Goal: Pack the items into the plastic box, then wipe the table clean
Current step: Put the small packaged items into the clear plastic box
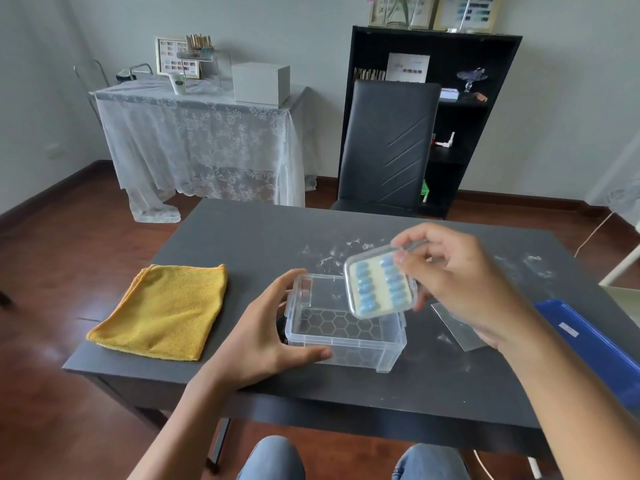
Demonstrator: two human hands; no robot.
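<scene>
An open clear plastic box with a honeycomb-patterned bottom stands on the dark table. My left hand grips its left end, thumb on the front wall and fingers on the left rim. Tilted above the box's right side is a small clear case holding two rows of blue nail tips, and my right hand holds it by its upper right edge. A folded yellow cloth lies on the table to the left. White dust and smears mark the tabletop behind the box.
A blue lid lies at the table's right edge, and a clear plastic sheet rests beside it under my right wrist. A black chair stands at the far side. Behind are a black shelf and a lace-covered table.
</scene>
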